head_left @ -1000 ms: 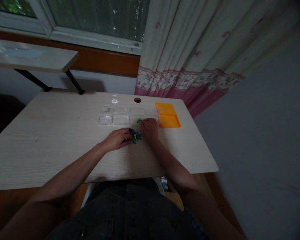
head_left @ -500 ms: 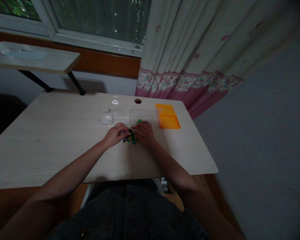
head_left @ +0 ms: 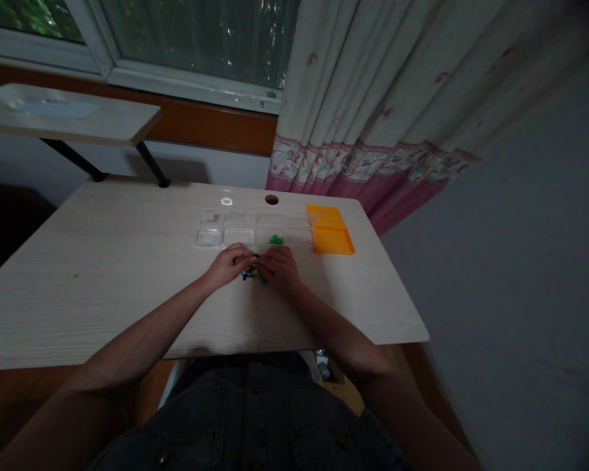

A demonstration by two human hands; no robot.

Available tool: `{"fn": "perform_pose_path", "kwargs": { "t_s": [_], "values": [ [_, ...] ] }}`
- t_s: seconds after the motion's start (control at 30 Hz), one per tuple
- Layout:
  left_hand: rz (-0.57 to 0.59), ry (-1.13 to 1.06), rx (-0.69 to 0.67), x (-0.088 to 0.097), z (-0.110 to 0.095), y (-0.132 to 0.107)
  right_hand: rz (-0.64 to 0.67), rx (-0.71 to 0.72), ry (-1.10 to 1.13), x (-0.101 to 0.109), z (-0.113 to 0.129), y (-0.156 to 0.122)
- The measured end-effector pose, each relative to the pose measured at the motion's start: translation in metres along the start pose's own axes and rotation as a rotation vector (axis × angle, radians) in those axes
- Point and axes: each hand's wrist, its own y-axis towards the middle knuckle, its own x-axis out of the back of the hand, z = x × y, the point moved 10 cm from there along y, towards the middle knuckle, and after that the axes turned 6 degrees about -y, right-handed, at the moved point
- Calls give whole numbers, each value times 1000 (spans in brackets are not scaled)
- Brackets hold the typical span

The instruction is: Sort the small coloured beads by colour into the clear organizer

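Note:
A small heap of tiny coloured pieces (head_left: 252, 271) in green, blue, red and yellow lies on the pale wooden table (head_left: 103, 275). My left hand (head_left: 228, 263) and my right hand (head_left: 279, 267) rest on either side of the heap, fingers curled and meeting over it. What the fingertips pinch is too small to make out. Just behind the hands stands a clear plastic compartment box (head_left: 240, 230). One of its right-hand cells holds some green pieces (head_left: 275, 240).
An orange lid or tray (head_left: 330, 230) lies right of the clear box. A round cable hole (head_left: 271, 199) is near the table's far edge. A second small table (head_left: 63, 114) stands at the back left under the window. A curtain (head_left: 373, 98) hangs behind.
My right hand pulled back from the clear box, leaving green pieces in a cell, and came down to the heap. My left hand shifted slightly forward; both now meet over the pieces.

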Motion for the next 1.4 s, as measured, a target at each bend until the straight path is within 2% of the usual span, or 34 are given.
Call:
{"fn": "perform_pose_path", "kwargs": {
  "t_s": [0.17, 0.37, 0.5, 0.6, 0.83, 1.4],
  "values": [
    [-5, 21, -40, 5, -2, 1, -26, -7, -6, 6, -2, 0],
    [-80, 222, -32, 23, 5, -1, -147, -235, -34, 25, -45, 0],
    [-20, 355, -3, 19, 8, -3, -216, -378, -110, 35, -72, -5],
    [36, 430, -8, 11, 3, -4, -222, -457, -167, 35, -84, -8],
    [130, 582, 2, -3, 3, -2, -167, -464, -240, 24, -86, -8],
    [154, 610, -13, -5, 8, -3, -118, -475, -164, 22, -85, -7]
  ]
}}
